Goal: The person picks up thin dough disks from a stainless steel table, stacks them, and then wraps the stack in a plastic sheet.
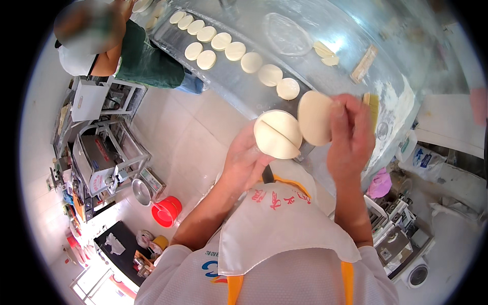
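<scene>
My left hand point(243, 158) holds several pale dough rounds point(274, 129) in front of my chest, fingers wrapped around their left side and underside. The top piece lies so that a straight edge crosses the round face. Just right of it, my right hand point(349, 134) pinches a single flat dough round point(313, 119) by its right edge, tilted up on its side. Beyond my hands, two lines of dough rounds point(251, 62) lie on a long metal tray point(223, 76). The nearest round point(288, 89) on the tray is close to the piece in my right hand.
The metal worktable point(335, 25) bears a clear plastic sheet point(288, 34), dough scraps point(325, 53) and a wooden strip point(363, 63). At the far left a co-worker in a green apron point(152, 66) stands by the tray. Machines point(99, 157) and a red bucket point(166, 211) are to my left.
</scene>
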`<state>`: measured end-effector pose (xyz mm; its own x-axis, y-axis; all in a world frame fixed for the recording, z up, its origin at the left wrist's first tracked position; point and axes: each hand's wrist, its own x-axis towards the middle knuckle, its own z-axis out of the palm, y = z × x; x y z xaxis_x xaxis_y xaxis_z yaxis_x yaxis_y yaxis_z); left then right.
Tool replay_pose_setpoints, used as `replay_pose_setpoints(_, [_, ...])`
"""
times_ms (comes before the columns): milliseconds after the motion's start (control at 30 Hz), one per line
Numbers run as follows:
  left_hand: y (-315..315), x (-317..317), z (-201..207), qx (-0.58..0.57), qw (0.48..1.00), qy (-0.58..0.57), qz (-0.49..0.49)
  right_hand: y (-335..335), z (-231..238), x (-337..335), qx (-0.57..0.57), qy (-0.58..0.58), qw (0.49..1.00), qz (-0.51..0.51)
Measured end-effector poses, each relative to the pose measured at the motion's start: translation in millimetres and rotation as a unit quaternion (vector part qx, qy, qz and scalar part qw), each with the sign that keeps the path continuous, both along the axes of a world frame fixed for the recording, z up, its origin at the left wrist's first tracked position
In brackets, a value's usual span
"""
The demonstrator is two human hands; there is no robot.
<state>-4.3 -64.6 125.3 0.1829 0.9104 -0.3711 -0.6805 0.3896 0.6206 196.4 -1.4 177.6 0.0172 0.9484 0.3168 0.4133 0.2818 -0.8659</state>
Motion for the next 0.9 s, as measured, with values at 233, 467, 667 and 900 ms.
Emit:
replay_pose_setpoints(233, [-1.0, -0.6, -6.9, 0.022, 0.997, 0.069, 0.015, 78.6, -8.2, 28.1, 0.128, -0.173, 0.965, -0.148])
replay_pose_setpoints(467, [-7.7, -4.6, -8.9, 0.130, 0.973, 0.188, 0.022, -12.1, -1.1, -20.4, 0.134, -0.038, 0.983, 0.115])
replay_pose_setpoints(667, [-4.5, -2.5, 1.5, 0.159, 0.965, 0.208, 0.019, -19.1, -14.2, -22.7, 0.218, -0.038, 0.972, 0.076])
replay_pose_setpoints(900, [-5.8, -0.5, -0.1, 0.177, 0.965, 0.194, 0.024, -27.7, -18.9, -14.2, 0.266, -0.080, 0.960, 0.040])
